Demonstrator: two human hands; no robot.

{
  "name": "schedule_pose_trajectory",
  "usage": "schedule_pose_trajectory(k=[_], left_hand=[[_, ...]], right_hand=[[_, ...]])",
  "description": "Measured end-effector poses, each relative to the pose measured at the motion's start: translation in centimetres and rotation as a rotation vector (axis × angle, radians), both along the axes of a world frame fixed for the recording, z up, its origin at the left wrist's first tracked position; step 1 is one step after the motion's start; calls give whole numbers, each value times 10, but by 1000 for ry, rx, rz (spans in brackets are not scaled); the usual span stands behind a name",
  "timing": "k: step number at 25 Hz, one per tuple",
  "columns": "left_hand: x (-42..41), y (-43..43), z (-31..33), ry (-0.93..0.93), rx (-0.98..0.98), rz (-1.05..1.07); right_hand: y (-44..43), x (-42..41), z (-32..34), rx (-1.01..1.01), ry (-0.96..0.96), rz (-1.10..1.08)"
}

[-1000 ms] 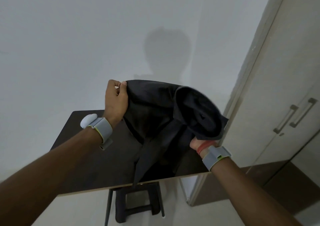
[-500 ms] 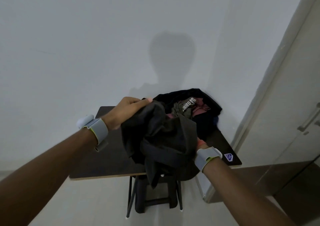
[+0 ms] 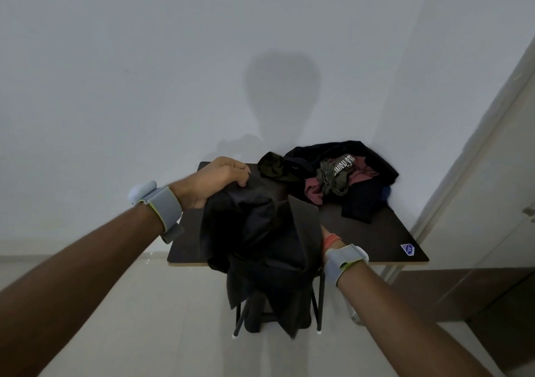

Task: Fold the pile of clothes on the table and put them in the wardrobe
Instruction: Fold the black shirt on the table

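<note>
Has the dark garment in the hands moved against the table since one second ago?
Yes. The dark garment has come down: its top was above the far edge of the table, now it is below that edge.

Left hand (image 3: 220, 180) grips the top of a bunched dark garment (image 3: 260, 237) over the near edge of the table (image 3: 376, 240), right hand (image 3: 324, 230) mostly hidden behind it, clothes pile (image 3: 341, 180) at the far corner.
</note>
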State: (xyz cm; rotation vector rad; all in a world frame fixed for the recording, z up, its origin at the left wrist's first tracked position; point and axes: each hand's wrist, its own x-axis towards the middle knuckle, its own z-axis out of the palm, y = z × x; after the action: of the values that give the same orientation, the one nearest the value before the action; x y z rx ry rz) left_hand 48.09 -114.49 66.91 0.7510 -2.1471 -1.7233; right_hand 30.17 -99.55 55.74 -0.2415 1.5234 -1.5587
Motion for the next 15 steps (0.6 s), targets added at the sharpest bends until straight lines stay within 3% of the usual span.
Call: schedule_pose_trajectory(k=[3,6,10,12,15], left_hand=[[12,3,-6,-15,8,28],[14,6,-14,-34,-68,51],[7,11,-22,14,-181,94],[1,13,-26,38,-222,123],[-13,21,-28,26,-279,89]], right_hand=[[-9,-10,-56,196,174,62],[-5,-6,-83,323,120,149],[20,13,-43,362,330,362],[28,8,-38,349,394,340],[29,2,-21,159,432,302]])
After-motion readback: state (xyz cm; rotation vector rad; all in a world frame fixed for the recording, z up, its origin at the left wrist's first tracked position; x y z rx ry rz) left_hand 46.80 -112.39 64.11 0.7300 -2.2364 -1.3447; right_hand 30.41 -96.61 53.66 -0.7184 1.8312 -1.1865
